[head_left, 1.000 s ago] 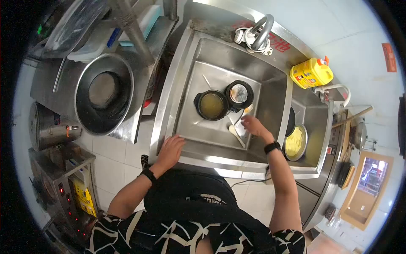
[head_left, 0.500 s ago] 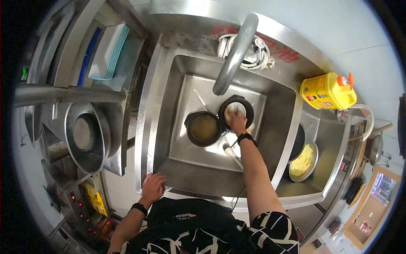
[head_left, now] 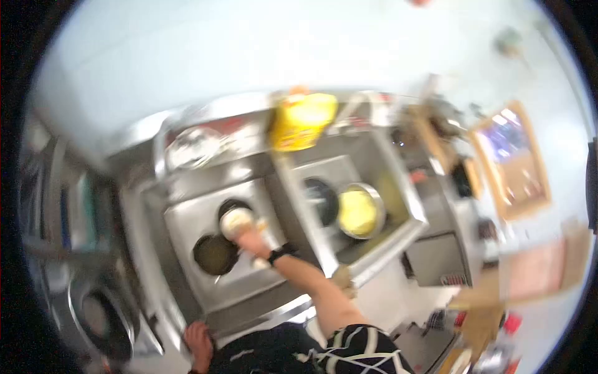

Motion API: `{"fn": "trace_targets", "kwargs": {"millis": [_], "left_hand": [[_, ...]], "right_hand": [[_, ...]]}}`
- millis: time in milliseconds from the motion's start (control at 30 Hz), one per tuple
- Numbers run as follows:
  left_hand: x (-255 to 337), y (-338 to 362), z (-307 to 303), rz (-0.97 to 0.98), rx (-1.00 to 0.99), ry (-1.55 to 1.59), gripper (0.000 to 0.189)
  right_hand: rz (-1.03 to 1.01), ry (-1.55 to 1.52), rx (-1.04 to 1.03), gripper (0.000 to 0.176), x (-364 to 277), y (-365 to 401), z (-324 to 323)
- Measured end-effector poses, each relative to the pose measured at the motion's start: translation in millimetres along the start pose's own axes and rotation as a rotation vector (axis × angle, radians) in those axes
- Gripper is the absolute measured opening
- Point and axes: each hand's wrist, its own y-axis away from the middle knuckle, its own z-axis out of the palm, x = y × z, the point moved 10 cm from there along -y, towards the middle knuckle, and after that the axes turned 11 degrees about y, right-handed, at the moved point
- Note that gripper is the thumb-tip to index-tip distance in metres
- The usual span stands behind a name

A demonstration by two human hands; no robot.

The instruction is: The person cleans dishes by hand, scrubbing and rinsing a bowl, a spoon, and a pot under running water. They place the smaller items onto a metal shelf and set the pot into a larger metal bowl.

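Note:
In the left sink basin, my right hand is closed on a small round white bowl, blurred by motion. The bowl overlaps the near side of a black pot. Close to my hand on the left sits a second black pot with murky liquid in it. A pale handle-like thing lies just below my wrist. My left hand rests with fingers extended at the front left edge of the sink.
A yellow jug stands behind the divider. The right basin holds a black pan and a metal bowl of yellow food. White cable coils lie behind the left basin. Left of the sink is a large metal pot.
The view has swung to the right and blurred. My right hand has drawn the white bowl from inside the black pot toward me. My left hand stays at the sink edge.

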Motion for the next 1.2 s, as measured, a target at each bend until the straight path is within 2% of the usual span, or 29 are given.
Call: {"fn": "trace_targets", "kwargs": {"millis": [33, 67, 100, 133, 167, 200, 233, 267, 300, 333, 367, 433, 467, 533, 567, 633, 667, 733, 833, 867, 900, 967, 1033, 1100, 1133, 1200], "left_hand": [[7, -12, -3, -0.004, -0.026, 0.021, 0.030], [13, -31, 5, 0.068, -0.044, 0.041, 0.030], [0, -46, 10, 0.023, -0.018, 0.230, 0.032], [-18, -54, 15, -0.055, 0.017, 0.407, 0.033], [-24, -75, 52, -0.027, -0.068, 0.706, 0.038], [-30, -95, 60, -0.033, -0.116, 0.992, 0.045], [57, -108, 23, -0.409, -0.179, 1.094, 0.054], [76, -107, 20, -0.468, -0.246, 1.278, 0.063], [71, -106, 34, -0.522, -0.227, 1.397, 0.057], [65, -107, 52, -0.432, -0.320, 1.571, 0.049], [78, -106, 38, -0.454, -0.252, 1.607, 0.039], [81, -97, 33, -0.464, -0.239, 1.559, 0.040], [83, -91, 32, -0.484, -0.225, 1.551, 0.040], [92, -80, 25, -0.384, -0.238, 1.513, 0.045], [93, -75, 23, -0.389, -0.234, 1.509, 0.045], [100, -65, 14, -0.322, -0.228, 1.435, 0.050], [100, -61, 15, -0.323, -0.242, 1.430, 0.053], [107, -55, 12, -0.331, -0.239, 1.431, 0.052], [114, -50, 8, -0.346, -0.226, 1.444, 0.050], [115, -50, 8, -0.355, -0.216, 1.456, 0.050], [114, -51, 8, -0.349, -0.212, 1.454, 0.050], [108, -52, 15, -0.346, -0.211, 1.407, 0.048], [104, -50, 20, -0.347, -0.189, 1.374, 0.047], [107, -56, 14, -0.333, -0.169, 1.343, 0.046], [102, -58, 5, -0.361, -0.112, 1.292, 0.046], [99, -63, -12, -0.356, -0.040, 1.213, 0.044]], "right_hand": [[0.089, -0.040, 0.098, 0.021, 0, 4, -25], [0.092, -0.159, 0.123, 0.020, -7, 11, -67], [-0.029, 0.030, 0.334, 0.019, -28, 20, -95], [-0.053, -0.019, 0.318, 0.019, -38, 31, -128], [-0.103, -0.097, 0.300, 0.020, -53, 40, -168], [-0.077, -0.056, -0.112, 0.020, -68, 36, -139], [-0.106, -0.018, 0.360, 0.020, -80, 60, -195], [-0.183, -0.005, 0.224, 0.023, -102, 63, -205], [-0.166, -0.065, 0.046, 0.023, -112, 65, -215], [-0.241, -0.290, 0.257, 0.024, -124, 75, -260], [-0.232, -0.208, 0.437, 0.025, -133, 86, -276], [-0.220, -0.283, 0.133, 0.023, -138, 89, -274], [-0.228, -0.304, 0.130, 0.023, -137, 96, -288], [-0.060, -0.723, 0.095, 0.022, -122, 104, -296], [-0.062, -0.729, 0.094, 0.022, -119, 110, -294], [0.110, -0.948, 0.129, 0.020, -98, 120, -289], [0.108, -0.953, 0.127, 0.020, -99, 125, -290], [0.472, -1.325, 0.147, 0.021, -74, 138, -282], [0.400, -1.281, 0.144, 0.021, -75, 136, -288], [0.275, -1.179, 0.108, 0.027, -82, 132, -284], [0.269, -1.178, 0.112, 0.027, -85, 130, -287], [0.176, -0.872, 0.041, 0.034, -110, 120, -293], [0.150, -0.846, 0.081, 0.040, -131, 113, -262], [0.025, -0.658, 0.213, 0.044, -154, 108, -269], [0.024, -0.649, 0.225, 0.044, -149, 107, -271], [-0.214, -0.919, 0.041, 0.044, -167, 103, -266]]}}
